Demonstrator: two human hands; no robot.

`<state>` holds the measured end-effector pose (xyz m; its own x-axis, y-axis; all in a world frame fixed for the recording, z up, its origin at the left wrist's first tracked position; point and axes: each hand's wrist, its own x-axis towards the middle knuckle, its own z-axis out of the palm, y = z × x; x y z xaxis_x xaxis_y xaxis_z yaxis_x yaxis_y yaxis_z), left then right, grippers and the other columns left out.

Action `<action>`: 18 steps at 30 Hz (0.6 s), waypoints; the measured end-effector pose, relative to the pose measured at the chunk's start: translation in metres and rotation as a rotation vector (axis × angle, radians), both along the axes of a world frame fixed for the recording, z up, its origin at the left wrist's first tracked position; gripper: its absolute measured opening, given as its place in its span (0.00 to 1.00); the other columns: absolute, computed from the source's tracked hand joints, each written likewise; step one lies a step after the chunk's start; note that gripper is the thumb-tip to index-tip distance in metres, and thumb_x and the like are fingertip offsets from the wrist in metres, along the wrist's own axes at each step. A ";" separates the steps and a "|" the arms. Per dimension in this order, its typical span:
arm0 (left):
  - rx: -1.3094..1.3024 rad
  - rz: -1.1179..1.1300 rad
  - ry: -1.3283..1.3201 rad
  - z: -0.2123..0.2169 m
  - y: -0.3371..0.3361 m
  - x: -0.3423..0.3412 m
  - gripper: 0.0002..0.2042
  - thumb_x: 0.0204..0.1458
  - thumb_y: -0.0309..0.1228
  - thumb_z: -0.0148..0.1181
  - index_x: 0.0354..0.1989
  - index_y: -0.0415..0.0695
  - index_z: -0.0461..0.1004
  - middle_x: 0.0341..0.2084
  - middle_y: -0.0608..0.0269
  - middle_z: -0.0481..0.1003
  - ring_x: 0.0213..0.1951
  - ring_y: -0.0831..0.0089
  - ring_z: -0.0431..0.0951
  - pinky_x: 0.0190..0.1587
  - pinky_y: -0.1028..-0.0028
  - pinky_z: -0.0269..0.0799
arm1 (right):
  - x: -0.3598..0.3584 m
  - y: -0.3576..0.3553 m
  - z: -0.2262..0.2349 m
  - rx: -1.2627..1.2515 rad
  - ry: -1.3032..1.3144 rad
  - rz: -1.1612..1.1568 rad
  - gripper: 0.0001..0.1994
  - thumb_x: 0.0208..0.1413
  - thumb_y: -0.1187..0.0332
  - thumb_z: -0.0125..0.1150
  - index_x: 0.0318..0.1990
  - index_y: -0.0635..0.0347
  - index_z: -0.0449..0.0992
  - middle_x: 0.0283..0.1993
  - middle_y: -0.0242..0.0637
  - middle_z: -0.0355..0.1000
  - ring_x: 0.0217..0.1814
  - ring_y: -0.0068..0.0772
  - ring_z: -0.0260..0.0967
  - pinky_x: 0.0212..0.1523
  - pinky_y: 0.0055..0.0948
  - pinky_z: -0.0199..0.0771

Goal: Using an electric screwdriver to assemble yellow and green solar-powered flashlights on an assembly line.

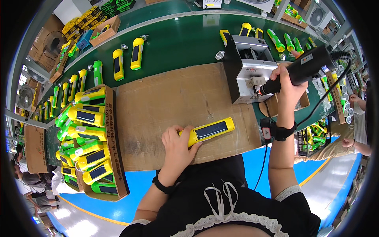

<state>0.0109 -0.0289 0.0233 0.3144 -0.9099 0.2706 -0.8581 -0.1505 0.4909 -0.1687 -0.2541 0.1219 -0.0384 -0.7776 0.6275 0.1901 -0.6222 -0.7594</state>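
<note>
My left hand (177,149) is closed round one end of a yellow flashlight (211,130) that lies on a flat cardboard sheet (162,98). The dark solar panel of the flashlight faces up. In my right hand (291,87) is a black electric screwdriver (310,65), held slanted, with a cable running from its back end. Its tip points down-left and meets the front of a silver and black screw feeder (244,41); whether a screw sits on the tip is too small to tell.
On my left stands a cardboard box (114,146) full of yellow and green flashlights. More flashlights (137,53) line the green conveyor belt (173,43) beyond. Behind the feeder are green flashlights (275,40). A black cable (331,89) hangs at the right, near another person's hand (348,143).
</note>
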 end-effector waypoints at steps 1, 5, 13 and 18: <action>-0.002 0.003 0.004 0.000 -0.001 0.001 0.22 0.38 0.35 0.67 0.44 0.43 0.72 0.38 0.52 0.64 0.45 0.53 0.62 0.49 0.59 0.55 | 0.002 0.001 0.004 0.043 0.016 0.043 0.23 0.46 0.82 0.54 0.53 0.70 0.61 0.22 0.34 0.68 0.21 0.22 0.65 0.25 0.22 0.66; -0.035 -0.008 0.020 -0.004 -0.002 0.003 0.22 0.37 0.35 0.68 0.43 0.44 0.72 0.38 0.52 0.64 0.44 0.54 0.62 0.48 0.59 0.55 | 0.002 0.027 -0.008 0.166 -0.143 0.330 0.25 0.47 0.77 0.55 0.55 0.67 0.59 0.22 0.34 0.64 0.19 0.27 0.63 0.24 0.26 0.66; -0.093 -0.009 0.063 -0.010 -0.001 0.008 0.23 0.35 0.34 0.69 0.43 0.45 0.71 0.38 0.53 0.64 0.45 0.55 0.62 0.48 0.60 0.55 | 0.035 0.138 -0.030 0.103 -0.077 0.684 0.29 0.50 0.68 0.59 0.55 0.52 0.48 0.28 0.35 0.65 0.30 0.31 0.68 0.39 0.38 0.71; -0.112 -0.015 0.082 -0.012 0.002 0.005 0.25 0.32 0.30 0.68 0.44 0.45 0.70 0.38 0.54 0.64 0.45 0.54 0.62 0.49 0.58 0.54 | 0.050 0.145 -0.034 0.142 -0.024 0.753 0.27 0.50 0.71 0.57 0.54 0.52 0.48 0.28 0.35 0.65 0.30 0.31 0.68 0.40 0.37 0.71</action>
<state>0.0160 -0.0268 0.0111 0.3263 -0.8802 0.3447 -0.8164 -0.0786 0.5722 -0.1190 -0.1090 0.0881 0.5214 -0.6723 0.5255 0.5418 -0.2149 -0.8126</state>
